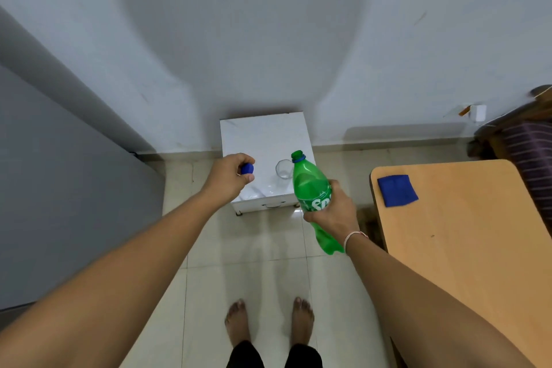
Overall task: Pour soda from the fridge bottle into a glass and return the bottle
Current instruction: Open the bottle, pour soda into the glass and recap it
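Overhead, the right hand [333, 213] wraps its grip around the middle of the green soda bottle [310, 188], which is uncapped and tilted, its open mouth leaning toward the clear glass [284, 168]. That glass stands upright on the small white tabletop [263, 134] against the wall. Just left, the left hand [228, 178] has its grip pinched on the blue cap [247, 168], held above the tabletop's left part. A blue cloth [396, 190] lies on the wooden desk [466, 218] at right.
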